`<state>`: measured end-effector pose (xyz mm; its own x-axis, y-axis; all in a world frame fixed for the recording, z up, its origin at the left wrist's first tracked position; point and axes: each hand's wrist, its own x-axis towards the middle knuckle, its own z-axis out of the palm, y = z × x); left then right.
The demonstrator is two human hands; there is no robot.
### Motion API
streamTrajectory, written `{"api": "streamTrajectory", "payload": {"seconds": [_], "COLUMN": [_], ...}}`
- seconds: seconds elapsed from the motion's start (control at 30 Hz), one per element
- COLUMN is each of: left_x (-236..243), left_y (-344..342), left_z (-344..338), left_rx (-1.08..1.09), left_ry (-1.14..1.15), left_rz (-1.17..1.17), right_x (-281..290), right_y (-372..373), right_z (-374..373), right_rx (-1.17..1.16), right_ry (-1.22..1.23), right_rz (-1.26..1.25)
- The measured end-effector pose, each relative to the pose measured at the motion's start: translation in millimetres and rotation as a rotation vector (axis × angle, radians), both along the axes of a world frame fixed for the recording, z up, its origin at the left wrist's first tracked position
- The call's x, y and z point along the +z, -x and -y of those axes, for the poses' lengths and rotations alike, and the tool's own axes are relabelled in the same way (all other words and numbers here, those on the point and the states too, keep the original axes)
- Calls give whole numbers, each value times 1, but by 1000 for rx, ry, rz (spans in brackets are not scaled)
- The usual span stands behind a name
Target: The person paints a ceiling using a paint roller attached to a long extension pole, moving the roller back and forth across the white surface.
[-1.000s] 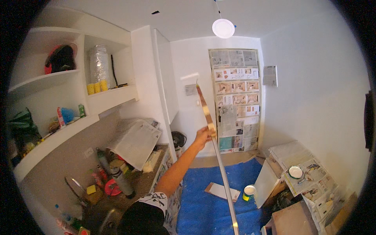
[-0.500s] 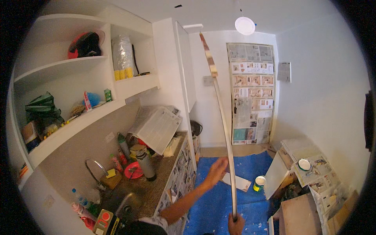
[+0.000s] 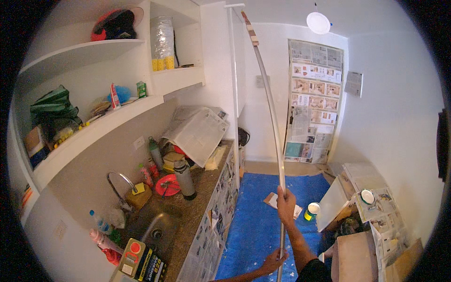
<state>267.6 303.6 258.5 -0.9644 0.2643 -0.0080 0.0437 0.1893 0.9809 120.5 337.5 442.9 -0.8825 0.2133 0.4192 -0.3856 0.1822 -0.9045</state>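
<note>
A long pale pole [image 3: 270,101] rises from in front of me toward the ceiling, slightly bowed in the view. Its upper end has a brown-and-cream wrapped section [image 3: 251,32]. A white paint roller [image 3: 235,5] is at its tip, by the top of the white cabinet column; whether it touches the surface I cannot tell. My right hand [image 3: 285,205] is closed around the pole at mid-height. Lower down, my left hand [image 3: 273,262] grips the same pole near the bottom edge of the view.
Blue sheeting [image 3: 256,225] covers the floor, with an open paint can [image 3: 312,211] on it. At left is a counter with a sink [image 3: 159,230], a grey bottle [image 3: 184,181] and an adhesive tin [image 3: 136,261]. Newspaper-covered furniture [image 3: 376,202] stands right; a papered door [image 3: 312,101] is ahead.
My right hand has gone from the pole's lower part to higher up. My left hand, earlier beside the pole with loose fingers, now holds it lower. The view has shifted and tilted down.
</note>
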Motion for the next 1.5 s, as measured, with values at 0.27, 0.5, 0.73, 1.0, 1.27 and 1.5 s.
{"api": "streamTrajectory", "payload": {"seconds": [0.27,0.5,0.73,1.0,1.27,1.5], "left_x": [-76,19,39,40,51,4], "left_y": [71,33,-54,-140,-143,-56], "left_z": [-50,-12,54,75,94,111], "left_rx": [583,967,954,999,1019,1062], "left_ry": [-101,198,292,436,574,724], "left_rz": [-125,-382,-242,-187,-196,-11], "right_x": [44,65,158,224,239,288], "right_y": [83,91,101,162,210,321], "right_z": [2,16,45,65,91,111], "right_rx": [-19,535,892,889,1008,1043], "right_ry": [-96,319,476,705,695,600], "right_rz": [-116,63,32,124,-10,-137]}}
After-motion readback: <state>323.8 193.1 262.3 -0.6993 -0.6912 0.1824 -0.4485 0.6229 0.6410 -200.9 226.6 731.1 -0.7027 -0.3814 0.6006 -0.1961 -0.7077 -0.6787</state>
